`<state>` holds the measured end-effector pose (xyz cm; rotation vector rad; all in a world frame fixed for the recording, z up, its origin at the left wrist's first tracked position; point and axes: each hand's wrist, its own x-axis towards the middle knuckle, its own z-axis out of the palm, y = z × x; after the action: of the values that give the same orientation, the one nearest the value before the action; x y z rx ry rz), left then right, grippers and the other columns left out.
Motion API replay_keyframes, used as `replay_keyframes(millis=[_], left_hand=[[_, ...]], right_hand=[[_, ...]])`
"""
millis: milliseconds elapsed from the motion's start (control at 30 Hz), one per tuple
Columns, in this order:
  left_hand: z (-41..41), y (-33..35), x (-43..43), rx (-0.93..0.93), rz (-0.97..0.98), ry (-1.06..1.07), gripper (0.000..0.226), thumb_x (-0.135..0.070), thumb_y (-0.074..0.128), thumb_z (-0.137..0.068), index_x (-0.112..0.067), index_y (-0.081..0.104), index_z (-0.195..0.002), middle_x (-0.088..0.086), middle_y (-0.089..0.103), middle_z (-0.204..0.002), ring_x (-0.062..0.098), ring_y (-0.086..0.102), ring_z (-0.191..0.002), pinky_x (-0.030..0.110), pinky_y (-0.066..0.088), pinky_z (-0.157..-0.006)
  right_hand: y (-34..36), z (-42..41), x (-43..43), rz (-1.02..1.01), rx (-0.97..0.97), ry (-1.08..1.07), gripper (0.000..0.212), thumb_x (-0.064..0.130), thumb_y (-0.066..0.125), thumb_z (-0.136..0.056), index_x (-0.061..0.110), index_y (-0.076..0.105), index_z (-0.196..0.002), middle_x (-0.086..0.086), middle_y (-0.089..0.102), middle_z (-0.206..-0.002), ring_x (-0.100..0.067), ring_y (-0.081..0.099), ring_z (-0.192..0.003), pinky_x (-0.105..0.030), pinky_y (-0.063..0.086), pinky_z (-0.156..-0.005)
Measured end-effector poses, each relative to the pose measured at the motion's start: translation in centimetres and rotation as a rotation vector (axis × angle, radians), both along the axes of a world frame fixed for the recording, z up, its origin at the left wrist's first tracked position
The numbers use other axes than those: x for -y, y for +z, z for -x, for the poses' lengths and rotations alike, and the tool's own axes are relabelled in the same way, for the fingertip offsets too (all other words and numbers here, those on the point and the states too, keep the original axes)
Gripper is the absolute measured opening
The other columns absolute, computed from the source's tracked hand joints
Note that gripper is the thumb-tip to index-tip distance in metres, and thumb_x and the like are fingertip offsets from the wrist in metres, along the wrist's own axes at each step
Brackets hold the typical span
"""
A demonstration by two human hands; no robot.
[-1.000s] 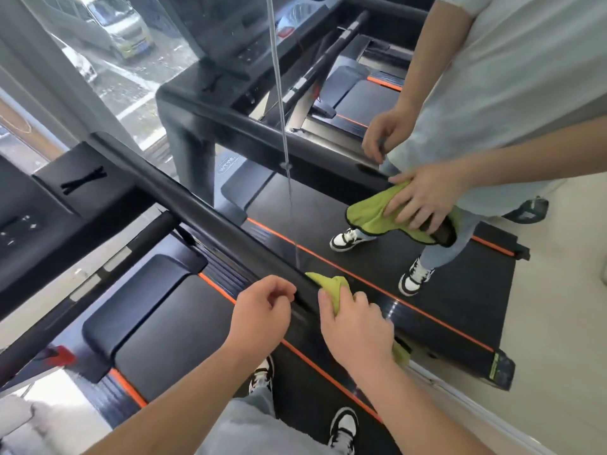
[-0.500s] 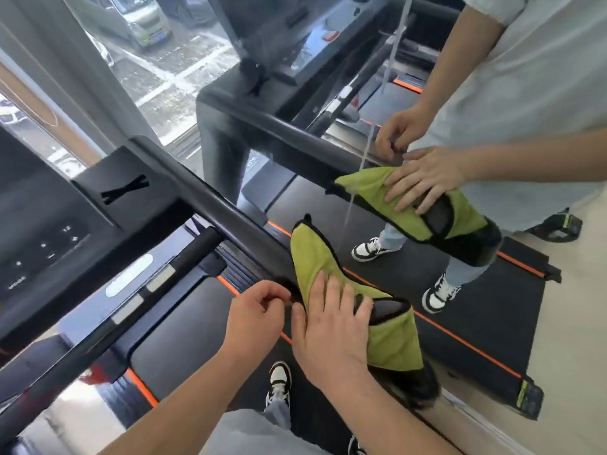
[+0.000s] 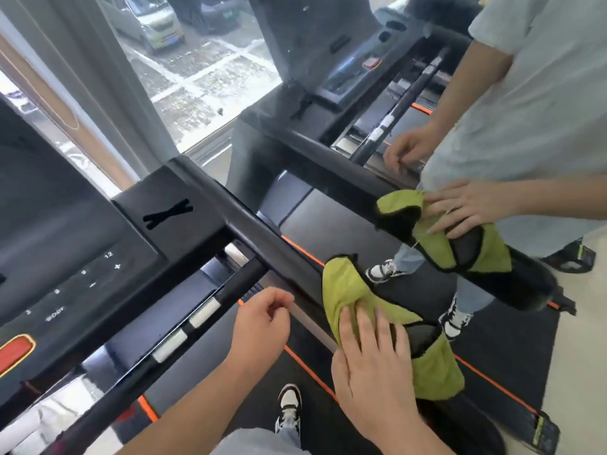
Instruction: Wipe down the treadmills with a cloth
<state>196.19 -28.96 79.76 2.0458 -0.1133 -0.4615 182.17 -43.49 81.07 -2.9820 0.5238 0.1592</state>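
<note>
Black treadmill handrail point(image 3: 256, 231) runs out from the console point(image 3: 65, 257); window point(image 3: 203, 77) beyond it. Green cloth point(image 3: 348, 287) draped over the handrail's near end. Your right hand point(image 3: 371, 353) presses it flat, fingers straight. Your left hand point(image 3: 262, 320), just left of the handrail, is loosely curled, holding nothing.

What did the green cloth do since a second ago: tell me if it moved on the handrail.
Yes. The cloth was bunched under the right hand; now it lies spread over the handrail, reaching farther up toward the console.
</note>
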Motion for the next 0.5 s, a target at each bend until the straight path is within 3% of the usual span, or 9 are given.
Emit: replay_keyframes(millis=[100,233,400,500], left_hand=[[-1.8,0.3,-0.7,0.070,-0.053,-0.074,0.040,0.005,0.056,-0.083,-0.033,0.071,-0.084,-0.024,0.069,-0.083,0.002,0.064,-0.078,0.018,0.048,-0.070],[-3.7,1.0,-1.5,0.193,-0.103,-0.132,0.035,0.001,0.058,-0.085,-0.029,0.074,-0.092,-0.024,0.069,-0.087,-0.001,0.064,-0.088,0.008,0.044,-0.076],[-5.9,1.9,-3.4,0.344,-0.218,-0.138,0.029,-0.005,0.061,-0.087,-0.025,0.075,-0.101,-0.024,0.064,-0.094,-0.005,0.055,-0.088,0.001,0.036,-0.076],[-6.7,2.0,-4.6,0.370,-0.286,-0.098,0.027,-0.005,0.061,-0.087,-0.024,0.075,-0.102,-0.023,0.062,-0.095,-0.004,0.053,-0.088,0.004,0.036,-0.074]], right_hand=[[-0.4,-1.9,0.5,0.026,-0.010,0.119,0.065,0.037,0.045,-0.092,0.016,0.046,-0.154,-0.012,0.045,-0.156,-0.045,0.046,-0.139,-0.065,0.039,-0.104],[-0.2,-6.8,0.5,0.019,-0.045,0.190,0.068,0.033,0.043,-0.095,0.022,0.030,-0.161,-0.009,0.039,-0.160,-0.040,0.045,-0.140,-0.059,0.042,-0.101],[-0.6,-15.3,-1.4,0.019,-0.025,0.216,0.070,0.040,0.037,-0.099,0.021,0.015,-0.163,-0.008,0.036,-0.160,-0.036,0.054,-0.129,-0.052,0.048,-0.089],[-0.2,-19.0,-2.6,-0.015,-0.006,0.175,0.069,0.041,0.040,-0.102,0.021,0.015,-0.163,-0.005,0.038,-0.159,-0.033,0.059,-0.119,-0.049,0.048,-0.084]])
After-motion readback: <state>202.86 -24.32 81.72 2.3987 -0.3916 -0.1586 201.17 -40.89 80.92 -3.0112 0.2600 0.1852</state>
